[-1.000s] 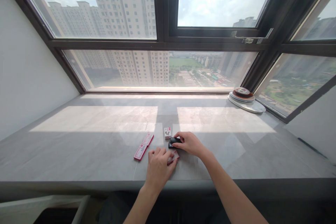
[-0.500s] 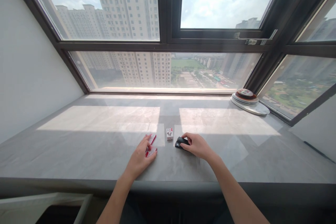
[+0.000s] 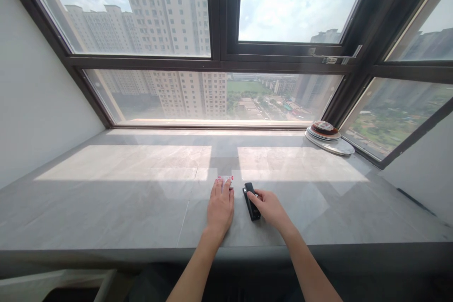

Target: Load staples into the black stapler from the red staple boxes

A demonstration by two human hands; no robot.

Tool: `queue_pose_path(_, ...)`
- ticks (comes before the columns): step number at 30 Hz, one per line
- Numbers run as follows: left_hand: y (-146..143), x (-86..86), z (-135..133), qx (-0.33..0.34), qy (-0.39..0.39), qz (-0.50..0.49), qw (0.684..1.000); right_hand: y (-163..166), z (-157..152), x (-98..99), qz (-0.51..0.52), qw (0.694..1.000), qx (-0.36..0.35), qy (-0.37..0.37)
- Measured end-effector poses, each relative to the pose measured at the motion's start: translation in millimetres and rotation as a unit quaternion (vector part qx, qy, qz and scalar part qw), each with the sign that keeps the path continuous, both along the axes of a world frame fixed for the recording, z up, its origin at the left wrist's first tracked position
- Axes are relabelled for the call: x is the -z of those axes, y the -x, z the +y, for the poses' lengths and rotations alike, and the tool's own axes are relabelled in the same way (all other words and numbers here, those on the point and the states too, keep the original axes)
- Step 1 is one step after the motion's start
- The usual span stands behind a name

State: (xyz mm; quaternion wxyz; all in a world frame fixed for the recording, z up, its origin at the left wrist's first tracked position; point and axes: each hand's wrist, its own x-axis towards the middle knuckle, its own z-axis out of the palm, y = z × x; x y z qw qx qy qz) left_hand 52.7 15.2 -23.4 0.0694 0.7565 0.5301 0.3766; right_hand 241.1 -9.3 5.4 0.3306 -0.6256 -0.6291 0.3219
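My left hand (image 3: 221, 206) lies flat on the grey stone sill (image 3: 106, 198), fingers stretched forward and together. Its fingertips cover a small white and red box (image 3: 225, 179), of which only the far edge shows. Just to the right lies a black stapler (image 3: 251, 195), lengthwise and pointing away from me. My right hand (image 3: 269, 206) grips the stapler's near end with curled fingertips. The two hands are a few centimetres apart. Whatever else lies under my left palm is hidden.
A stack of round plates (image 3: 329, 137) stands at the sill's far right corner by the window frame. A white wall (image 3: 35, 104) bounds the left side. The sill's front edge (image 3: 141, 250) runs just below my wrists.
My left hand has moved right from the pink boxes and now covers the white and red box; the pink boxes are out of sight. The stapler has turned lengthwise under my right hand.
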Motion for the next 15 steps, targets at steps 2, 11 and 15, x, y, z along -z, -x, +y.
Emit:
queue_pose_path(2,2.7,2.4,-7.5,0.001,0.003,0.005,1.0,11.4,-0.5,10.4,0.09,0.995,-0.016,0.048)
queue_pose_path(11,80.5,9.3,-20.3,-0.04,-0.004,0.046,0.998,114.4,17.9,28.6,0.24,0.962,-0.119,0.058)
queue_pose_path(15,137.8,10.5,-3.0,-0.059,-0.019,0.077,0.995,167.3,40.2,28.2,0.213,0.961,-0.164,0.07)
